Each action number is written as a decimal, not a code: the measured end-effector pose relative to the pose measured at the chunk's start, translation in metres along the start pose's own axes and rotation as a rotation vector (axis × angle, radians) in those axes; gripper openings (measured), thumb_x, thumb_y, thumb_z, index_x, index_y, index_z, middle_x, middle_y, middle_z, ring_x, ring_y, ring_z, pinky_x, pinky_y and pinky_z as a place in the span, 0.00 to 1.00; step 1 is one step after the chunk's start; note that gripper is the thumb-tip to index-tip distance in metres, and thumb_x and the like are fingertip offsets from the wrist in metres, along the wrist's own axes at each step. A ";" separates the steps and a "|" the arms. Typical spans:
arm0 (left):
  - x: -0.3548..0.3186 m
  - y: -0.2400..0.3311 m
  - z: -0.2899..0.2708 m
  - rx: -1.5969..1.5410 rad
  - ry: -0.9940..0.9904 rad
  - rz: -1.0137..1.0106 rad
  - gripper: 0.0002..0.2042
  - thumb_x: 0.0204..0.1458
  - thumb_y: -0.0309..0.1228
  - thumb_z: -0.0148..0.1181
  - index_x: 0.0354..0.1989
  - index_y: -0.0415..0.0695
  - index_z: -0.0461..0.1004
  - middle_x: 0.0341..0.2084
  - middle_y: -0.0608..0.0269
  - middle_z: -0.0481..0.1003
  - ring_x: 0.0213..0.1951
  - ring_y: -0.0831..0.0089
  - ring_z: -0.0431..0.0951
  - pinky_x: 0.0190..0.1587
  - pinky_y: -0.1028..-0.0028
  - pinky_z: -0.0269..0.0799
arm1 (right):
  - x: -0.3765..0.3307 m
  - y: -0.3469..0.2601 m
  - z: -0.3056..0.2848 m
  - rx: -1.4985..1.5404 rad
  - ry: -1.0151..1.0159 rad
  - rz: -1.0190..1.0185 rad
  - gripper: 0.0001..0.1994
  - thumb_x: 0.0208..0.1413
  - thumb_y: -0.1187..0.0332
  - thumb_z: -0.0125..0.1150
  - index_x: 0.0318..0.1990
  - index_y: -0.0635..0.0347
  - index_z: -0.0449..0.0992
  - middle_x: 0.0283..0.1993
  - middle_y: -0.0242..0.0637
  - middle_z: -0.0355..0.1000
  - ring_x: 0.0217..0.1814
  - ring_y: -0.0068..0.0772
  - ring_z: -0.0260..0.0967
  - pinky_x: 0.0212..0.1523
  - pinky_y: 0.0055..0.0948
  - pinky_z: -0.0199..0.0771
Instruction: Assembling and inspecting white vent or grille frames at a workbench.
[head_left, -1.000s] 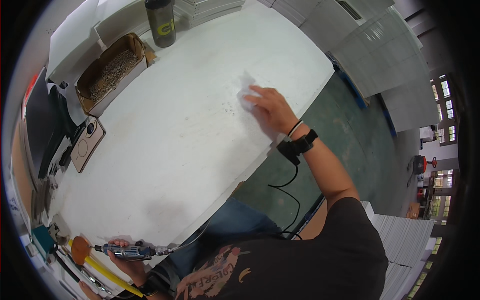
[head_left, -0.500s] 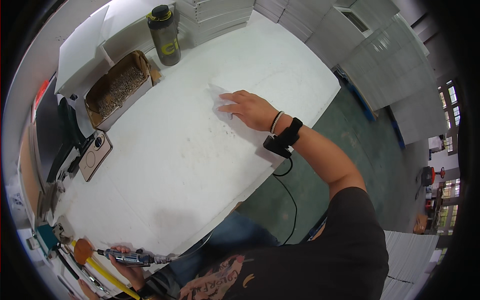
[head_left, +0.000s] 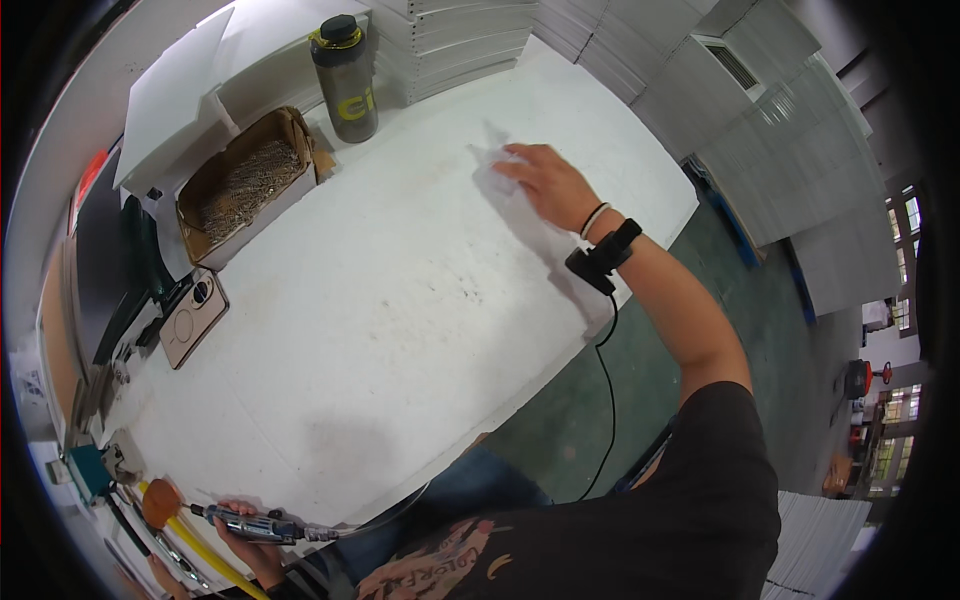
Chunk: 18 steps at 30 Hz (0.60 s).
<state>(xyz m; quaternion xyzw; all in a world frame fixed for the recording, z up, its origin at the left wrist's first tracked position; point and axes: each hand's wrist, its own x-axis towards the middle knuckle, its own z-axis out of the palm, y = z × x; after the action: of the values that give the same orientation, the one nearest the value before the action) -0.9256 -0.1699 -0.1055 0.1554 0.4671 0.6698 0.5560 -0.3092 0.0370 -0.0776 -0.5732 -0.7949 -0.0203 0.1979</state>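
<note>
Far out on the white tabletop (head_left: 330, 330), my right hand (head_left: 555, 188) holds a crumpled, thin white sheet (head_left: 487, 160), like a tissue or wipe, down against the surface. Part of the sheet sticks out beyond my fingertips. At the near left edge, my left hand (head_left: 258, 555) is wrapped around a slim inline power screwdriver (head_left: 262, 527), lying nearly level with its tip to the left. A thin hose or cable runs from its rear end to the right. Dark smudges mark the tabletop between my hands.
An open cardboard box (head_left: 275, 217) of screws stands at the left, beside a dark bottle (head_left: 348, 100) and a phone (head_left: 195, 318). White panels (head_left: 465, 45) are stacked behind. A round brown-headed tool (head_left: 161, 502) with a yellow handle lies near the screwdriver tip. A black cable (head_left: 612, 400) hangs from my right wrist.
My right hand has slid with the white sheet farther away and to the right across the tabletop. My left hand still grips the screwdriver in about the same place.
</note>
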 end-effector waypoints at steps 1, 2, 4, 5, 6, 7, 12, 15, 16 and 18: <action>0.000 0.000 0.001 0.012 -0.002 0.007 0.14 0.58 0.40 0.45 0.42 0.42 0.61 0.29 0.64 0.62 0.31 0.76 0.64 0.38 0.78 0.65 | 0.011 -0.019 0.005 0.071 -0.144 -0.131 0.18 0.49 0.77 0.52 0.48 0.49 0.72 0.56 0.35 0.63 0.56 0.41 0.60 0.55 0.31 0.64; 0.002 -0.002 -0.002 0.009 -0.002 0.006 0.14 0.58 0.40 0.45 0.42 0.42 0.61 0.29 0.64 0.62 0.31 0.76 0.64 0.38 0.78 0.65 | 0.018 -0.024 0.006 0.142 -0.228 -0.146 0.18 0.50 0.77 0.52 0.49 0.48 0.72 0.57 0.34 0.62 0.57 0.40 0.59 0.57 0.31 0.63; 0.006 -0.003 -0.010 -0.012 0.060 -0.005 0.14 0.58 0.40 0.45 0.43 0.42 0.61 0.29 0.64 0.62 0.31 0.76 0.64 0.38 0.78 0.65 | 0.012 0.019 0.011 0.061 -0.112 -0.004 0.18 0.51 0.77 0.51 0.50 0.48 0.71 0.58 0.34 0.62 0.57 0.41 0.59 0.58 0.32 0.62; 0.006 -0.003 -0.009 -0.012 0.063 -0.008 0.14 0.58 0.40 0.45 0.43 0.42 0.61 0.29 0.64 0.62 0.31 0.76 0.64 0.38 0.78 0.65 | 0.003 0.051 0.005 -0.019 -0.070 0.125 0.18 0.52 0.77 0.50 0.50 0.49 0.71 0.58 0.37 0.62 0.57 0.42 0.59 0.59 0.33 0.60; 0.005 -0.004 -0.006 -0.007 0.060 -0.006 0.14 0.58 0.40 0.45 0.43 0.42 0.61 0.29 0.64 0.62 0.31 0.76 0.64 0.38 0.78 0.65 | -0.014 0.086 -0.006 -0.167 0.000 0.282 0.20 0.51 0.80 0.45 0.50 0.50 0.71 0.58 0.42 0.62 0.59 0.42 0.58 0.59 0.33 0.60; 0.004 -0.005 -0.003 -0.004 0.055 -0.006 0.14 0.58 0.40 0.45 0.43 0.42 0.61 0.29 0.64 0.62 0.31 0.76 0.64 0.38 0.77 0.65 | -0.040 0.130 -0.019 -0.344 0.007 0.499 0.21 0.49 0.81 0.44 0.51 0.52 0.71 0.56 0.46 0.64 0.57 0.44 0.61 0.59 0.34 0.60; 0.001 0.000 0.002 -0.015 0.061 -0.030 0.14 0.58 0.40 0.45 0.43 0.42 0.61 0.29 0.64 0.62 0.31 0.76 0.64 0.38 0.77 0.65 | -0.075 0.182 -0.056 -0.467 0.096 1.139 0.18 0.47 0.71 0.54 0.48 0.56 0.72 0.45 0.46 0.71 0.49 0.47 0.67 0.53 0.39 0.64; 0.007 -0.001 -0.003 -0.027 0.016 -0.039 0.14 0.58 0.40 0.45 0.43 0.43 0.61 0.29 0.65 0.62 0.31 0.76 0.64 0.38 0.77 0.65 | -0.018 0.134 -0.026 -0.273 0.323 0.352 0.20 0.46 0.77 0.52 0.49 0.53 0.71 0.46 0.46 0.70 0.50 0.49 0.64 0.52 0.39 0.64; 0.005 0.000 -0.004 -0.021 -0.016 -0.034 0.14 0.58 0.40 0.45 0.43 0.43 0.61 0.29 0.65 0.62 0.31 0.76 0.64 0.38 0.77 0.65 | 0.011 0.091 -0.009 -0.215 0.309 0.277 0.18 0.47 0.77 0.52 0.48 0.52 0.71 0.49 0.47 0.68 0.50 0.49 0.63 0.52 0.37 0.65; 0.003 -0.001 -0.003 -0.040 0.010 -0.034 0.13 0.58 0.40 0.45 0.43 0.43 0.61 0.29 0.65 0.62 0.32 0.76 0.64 0.38 0.77 0.65 | 0.051 0.020 0.015 -0.033 0.227 0.009 0.17 0.49 0.76 0.51 0.48 0.51 0.72 0.54 0.42 0.65 0.52 0.46 0.62 0.53 0.35 0.65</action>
<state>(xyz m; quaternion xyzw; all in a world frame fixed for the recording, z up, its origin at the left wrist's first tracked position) -0.9281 -0.1683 -0.1083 0.1331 0.4590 0.6701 0.5679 -0.3090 0.0937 -0.0777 -0.5738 -0.7645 -0.0971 0.2771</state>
